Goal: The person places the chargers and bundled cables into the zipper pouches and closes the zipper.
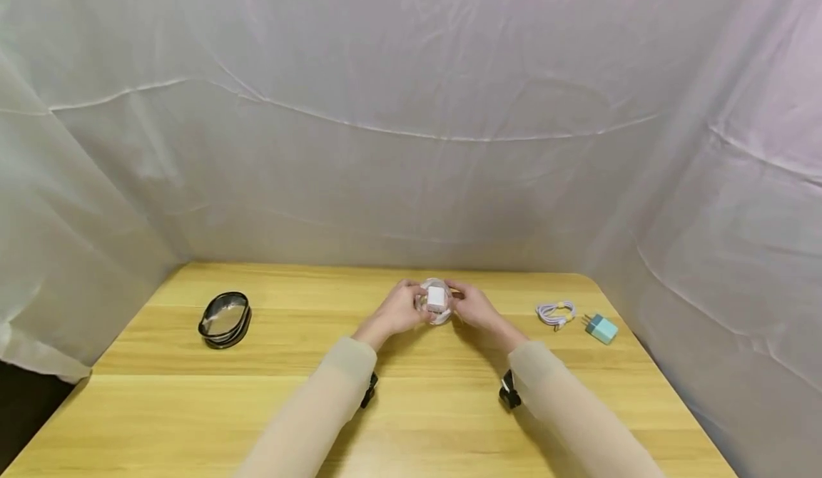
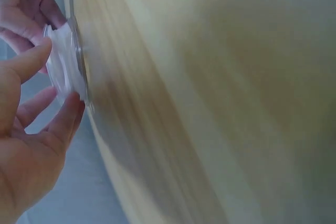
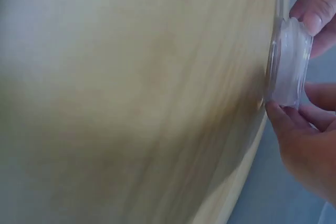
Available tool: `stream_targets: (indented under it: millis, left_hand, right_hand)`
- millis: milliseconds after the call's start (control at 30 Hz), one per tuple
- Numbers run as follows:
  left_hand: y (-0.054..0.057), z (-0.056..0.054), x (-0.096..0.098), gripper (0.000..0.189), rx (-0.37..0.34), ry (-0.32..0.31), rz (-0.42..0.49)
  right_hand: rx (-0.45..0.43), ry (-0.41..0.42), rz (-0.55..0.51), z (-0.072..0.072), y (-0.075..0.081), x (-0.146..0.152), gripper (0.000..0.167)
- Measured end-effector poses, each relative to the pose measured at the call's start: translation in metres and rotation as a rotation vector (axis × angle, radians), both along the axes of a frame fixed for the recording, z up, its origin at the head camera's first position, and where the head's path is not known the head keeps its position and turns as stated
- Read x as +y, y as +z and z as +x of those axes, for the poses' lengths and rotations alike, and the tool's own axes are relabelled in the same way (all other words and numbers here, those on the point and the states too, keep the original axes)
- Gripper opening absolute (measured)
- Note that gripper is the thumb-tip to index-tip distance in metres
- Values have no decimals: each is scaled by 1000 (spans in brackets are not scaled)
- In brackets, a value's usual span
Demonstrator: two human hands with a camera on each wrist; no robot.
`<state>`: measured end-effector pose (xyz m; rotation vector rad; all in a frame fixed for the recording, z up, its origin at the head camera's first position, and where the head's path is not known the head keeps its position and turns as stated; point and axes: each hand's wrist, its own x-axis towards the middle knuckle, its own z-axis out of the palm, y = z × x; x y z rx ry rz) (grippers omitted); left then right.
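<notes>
A round clear plastic case (image 1: 423, 305) with white contents lies on the wooden table between both hands. In the head view a small white block (image 1: 436, 298), resembling a charger, sits at its middle. My left hand (image 1: 398, 308) holds the left side of the case, thumb and fingers around its edge. From the opposite side my right hand (image 1: 477, 307) grips the rim. In the left wrist view the case (image 2: 65, 64) is edge-on, with white material inside. The right wrist view also shows the case (image 3: 289, 61) side-on, low against the table.
To the left lies a black-rimmed clear pouch or case (image 1: 225, 319). On the right are a coiled pale cable (image 1: 556, 313) with a yellow tie and a teal plug adapter (image 1: 602, 328) with its prongs out. Pale cloth (image 1: 411, 185) hangs behind the table (image 1: 437, 421).
</notes>
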<state>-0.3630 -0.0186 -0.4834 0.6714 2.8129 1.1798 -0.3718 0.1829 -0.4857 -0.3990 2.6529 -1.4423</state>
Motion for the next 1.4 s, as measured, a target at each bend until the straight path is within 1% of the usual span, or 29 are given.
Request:
stream_targets:
  millis: [167, 333, 400, 467, 600, 733, 833, 1033, 1100, 1200, 1333, 1400]
  left_hand:
    - [-2, -11, 8, 55, 2, 53, 37]
    - [-4, -18, 10, 54, -9, 79, 55]
    - [-4, -19, 10, 55, -18, 87, 52]
    - [-4, -18, 9, 55, -25, 90, 52]
    - [-4, -15, 8, 55, -9, 81, 38]
    - [-3, -10, 6, 59, 4, 60, 8]
    - [-2, -6, 4, 65, 6, 42, 0]
    - [3, 4, -9, 73, 22, 36, 32]
    - [6, 9, -16, 71, 34, 34, 41]
    - [11, 18, -31, 70, 61, 45, 27]
    - [17, 31, -55, 70, 96, 76, 14]
    - [20, 39, -68, 70, 108, 87, 22]
  right_hand:
    - [36, -38, 23, -14, -3, -3, 51]
    - [56, -69, 27, -19, -3, -6, 51]
    - [57, -74, 17, -20, -4, -6, 52]
    - [58, -77, 7, -20, -5, -8, 53]
    - [60, -97, -4, -19, -7, -10, 52]
    - [34, -128, -35, -17, -7, -12, 51]
    - [25, -148, -55, -14, -6, -12, 51]
    - [49, -172, -65, -8, -6, -5, 51]
    - [49, -173, -60, -3, -4, -1, 53]
    - [53, -161, -49, 4, 0, 5, 57]
    - [101, -128, -15, 15, 5, 14, 58]
    - [135, -114, 6, 20, 8, 19, 58]
